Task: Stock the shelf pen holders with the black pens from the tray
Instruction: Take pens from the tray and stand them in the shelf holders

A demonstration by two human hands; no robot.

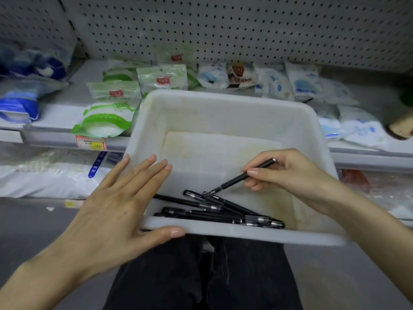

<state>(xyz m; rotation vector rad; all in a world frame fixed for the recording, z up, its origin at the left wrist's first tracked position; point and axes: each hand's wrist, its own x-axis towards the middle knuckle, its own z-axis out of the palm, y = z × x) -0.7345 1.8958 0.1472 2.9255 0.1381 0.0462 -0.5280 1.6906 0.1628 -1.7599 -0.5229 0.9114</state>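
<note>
- White tray (223, 104): sits in the middle of the scene, above the person's dark trousers (245, 276). What carries it is hidden beneath it. The floor of the tray is stained yellowish.
- Loose pens (223, 217): a small heap of black pens lying crossed against the near wall of the tray, toward the near left. They overlap too much for a sure count, and the near rim cuts off the lowest ones.
- Right hand (290, 175): reaches in over the tray's right side. Its grip is closed on one black pen (234, 180), pinched between thumb and forefinger. The pen slants, its far end poking out past the fingers and its near end down among the heap (white lettering on the barrel, too small to read).
- Left hand (118, 204): at the tray's near left corner, grip open, fingers straight and spread, holding nothing. The thumb lies along the near rim. The palm hides the corner, so contact there is unclear.
- Shelf (67, 113): beyond the tray, green-and-white packets (107, 117) to the left, blue-and-white packets (301, 83) to the right, their labels blurred.
- Pegboard (223, 25): backs the shelf.
- Price tag (90, 143): on the shelf's front edge, print unreadable.
</note>
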